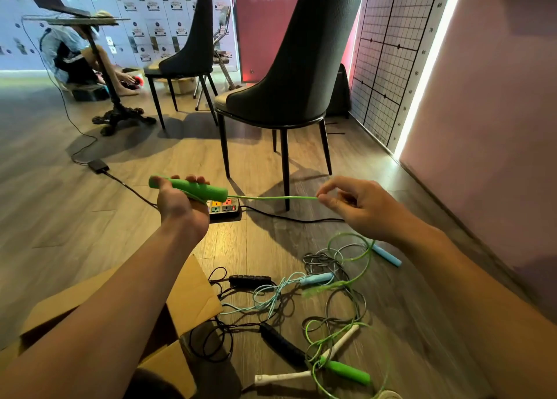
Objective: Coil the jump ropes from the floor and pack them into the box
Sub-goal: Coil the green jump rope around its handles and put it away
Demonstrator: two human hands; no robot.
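My left hand [177, 201] grips a green jump-rope handle [208, 190] held out above the floor. Its green cord [271, 197] runs level to the right, where my right hand [355, 208] pinches it between thumb and forefinger. From there the cord drops to a tangle of ropes [328, 281] on the floor. That heap holds two light-blue handles [316, 278], black handles [280, 343], white handles [281, 377] and a second green handle [346, 370]. The open cardboard box [193, 296] lies under my left forearm, its inside mostly hidden.
A power strip [224, 207] with a black cable [301, 219] lies just beyond my left hand. Two dark chairs [289, 82] stand ahead. A person sits on the floor at the far left behind a pedestal table [114, 109]. A pink wall [482, 97] runs along the right.
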